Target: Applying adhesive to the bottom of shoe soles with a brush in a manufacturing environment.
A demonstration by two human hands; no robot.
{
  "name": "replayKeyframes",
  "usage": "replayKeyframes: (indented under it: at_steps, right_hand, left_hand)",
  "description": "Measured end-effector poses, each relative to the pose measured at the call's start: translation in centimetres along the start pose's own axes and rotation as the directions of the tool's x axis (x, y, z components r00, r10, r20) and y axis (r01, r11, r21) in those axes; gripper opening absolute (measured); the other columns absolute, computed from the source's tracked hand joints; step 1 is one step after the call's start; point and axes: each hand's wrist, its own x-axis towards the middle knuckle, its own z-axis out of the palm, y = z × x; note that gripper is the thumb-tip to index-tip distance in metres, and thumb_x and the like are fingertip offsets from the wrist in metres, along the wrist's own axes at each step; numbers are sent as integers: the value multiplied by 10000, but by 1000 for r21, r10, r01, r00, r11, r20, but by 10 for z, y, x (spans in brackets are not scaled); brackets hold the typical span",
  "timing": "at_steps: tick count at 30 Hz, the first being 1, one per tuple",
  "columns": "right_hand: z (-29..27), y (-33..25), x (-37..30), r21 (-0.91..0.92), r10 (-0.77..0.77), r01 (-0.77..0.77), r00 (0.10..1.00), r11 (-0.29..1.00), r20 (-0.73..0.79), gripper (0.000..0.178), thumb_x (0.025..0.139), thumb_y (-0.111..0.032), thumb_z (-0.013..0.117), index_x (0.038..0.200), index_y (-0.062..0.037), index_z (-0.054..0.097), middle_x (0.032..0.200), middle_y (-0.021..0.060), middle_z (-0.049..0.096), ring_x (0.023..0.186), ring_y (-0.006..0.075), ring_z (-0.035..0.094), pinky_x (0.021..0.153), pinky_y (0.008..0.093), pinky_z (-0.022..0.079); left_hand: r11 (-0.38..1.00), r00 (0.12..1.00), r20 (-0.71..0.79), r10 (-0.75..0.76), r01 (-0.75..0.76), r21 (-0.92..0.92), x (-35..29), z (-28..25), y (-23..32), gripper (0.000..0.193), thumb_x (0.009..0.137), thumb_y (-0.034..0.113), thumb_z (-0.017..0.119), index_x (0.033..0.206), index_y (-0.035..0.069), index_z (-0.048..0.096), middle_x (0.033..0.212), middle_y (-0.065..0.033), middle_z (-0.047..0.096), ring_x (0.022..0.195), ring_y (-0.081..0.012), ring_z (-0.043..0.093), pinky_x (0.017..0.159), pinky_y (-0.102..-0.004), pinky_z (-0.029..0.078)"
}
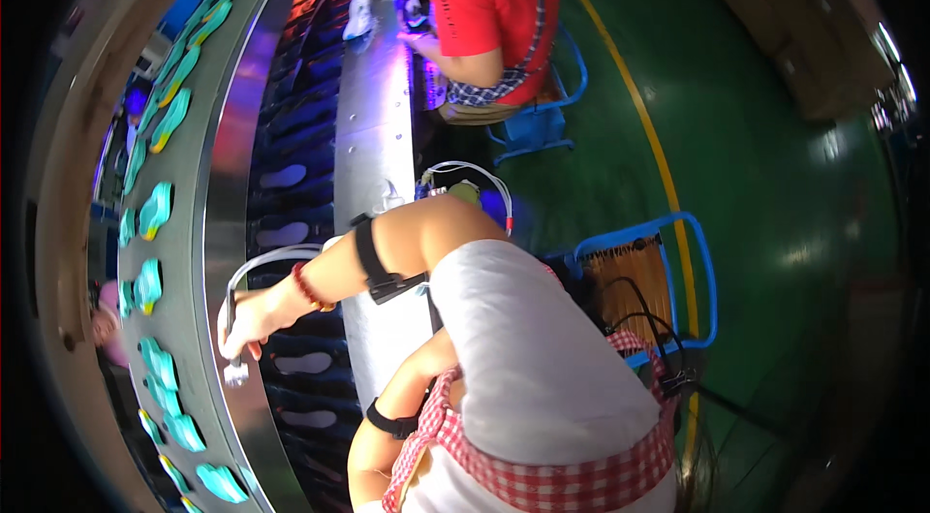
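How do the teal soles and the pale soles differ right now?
Colour: some teal soles show yellow parts; the pale soles look plain greyish.
Place: teal soles lie on the grey belt, pale soles on the dark ribbed bed.
Spacing: several teal soles crowd together, while the visible pale soles sit apart.
Both are sole-shaped.

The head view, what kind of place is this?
Probably a shoe factory: teal sole-like pieces line a long belt, pale sole shapes lie nearby, and a person in red sits alongside.

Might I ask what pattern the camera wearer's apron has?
The apron has a red-and-white check, seen best in the head view.
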Motion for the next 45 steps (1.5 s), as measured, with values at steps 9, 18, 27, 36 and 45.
replayKeyframes:
  at_steps: [9, 18, 27, 36, 45]
  right_hand:
    - [-51, -25, -66, -126, 40, -57, 990, 990, -132, 214, 784, -163, 637, 951, -29, 633, 738, 24, 621, 540, 68, 552, 469, 200, 433]
    - [-11, 17, -52, -124, 8, -29, 986, 992, -165, 194, 811, -90, 585, 981, -8, 628, 778, 30, 592, 593, 50, 497, 529, 174, 397]
    - [-17, 33, -77, -130, 20, -54, 969, 990, -247, 235, 819, -63, 555, 1031, 39, 569, 980, 114, 611, 667, 100, 556, 584, 192, 420]
    - [-16, 50, -79, -24, 44, -47, 996, 999, -81, 288, 788, -8, 585, 1065, 49, 532, 1044, 145, 586, 816, 149, 589, 684, 215, 474]
    - [-15, 47, -73, 97, 58, -55, 998, 994, -29, 237, 739, 27, 598, 974, 43, 576, 983, 169, 610, 917, 213, 587, 858, 307, 438]
  left_hand:
    - [874, 668, -742, 66, -398, -280, -92, -1, -109, 441, 856, 182, 553, 1229, -17, 426, 1146, -115, 540, 1070, -191, 502, 942, -331, 370]
    - [971, -610, -790, 62, -145, 188, -208, 83, -143, 222, 833, 50, 535, 1047, -12, 536, 1041, -118, 569, 951, -186, 545, 883, -307, 401]
    - [788, -837, -235, 494, 545, -285, -338, 35, -144, 397, 784, 184, 593, 1132, 22, 489, 1208, -194, 429, 1096, -349, 438, 911, -411, 373]
    - [905, -854, -351, 383, 423, -41, -354, 35, -158, 218, 778, 254, 629, 818, 50, 564, 1084, -179, 490, 1040, -311, 453, 889, -385, 364]
    - [382, -726, -677, -121, -664, 643, -263, 95, -159, 432, 746, 3, 568, 1147, -47, 415, 1042, -118, 548, 939, -195, 568, 818, -328, 473]
